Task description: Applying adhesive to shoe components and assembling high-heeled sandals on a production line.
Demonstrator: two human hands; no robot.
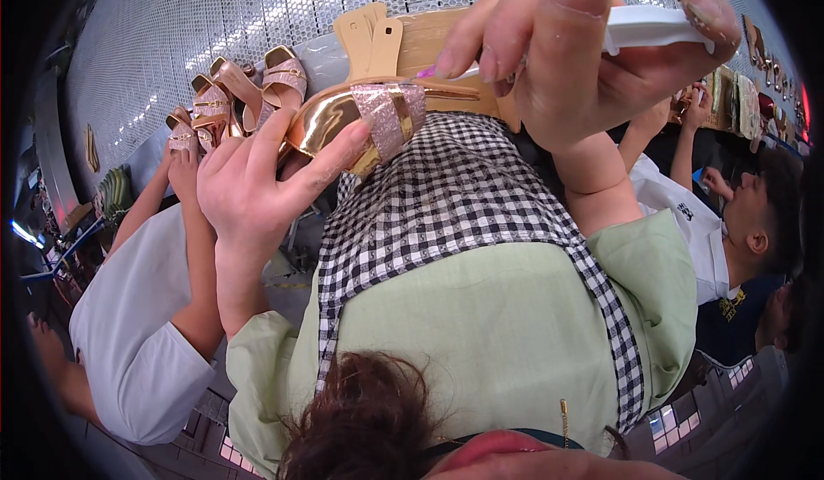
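Observation:
My left hand is closed around a shoe, a sandal with a shiny rose-gold heel part and a glittery pink strap with a gold band. The sandal is tilted on its side in front of my checked apron. My right hand is closed on a slim white-handled tool. A small purple tip shows beyond my right fingers, close to the sandal's upper edge. Whether the tip touches the sandal cannot be made out. My right palm and fingers hide the middle of the tool.
Several similar sandals stand on the table to the left. Flat tan sole pieces lie just beyond my sandal, beside a tan board. A co-worker in white is close on my left; other people are on my right.

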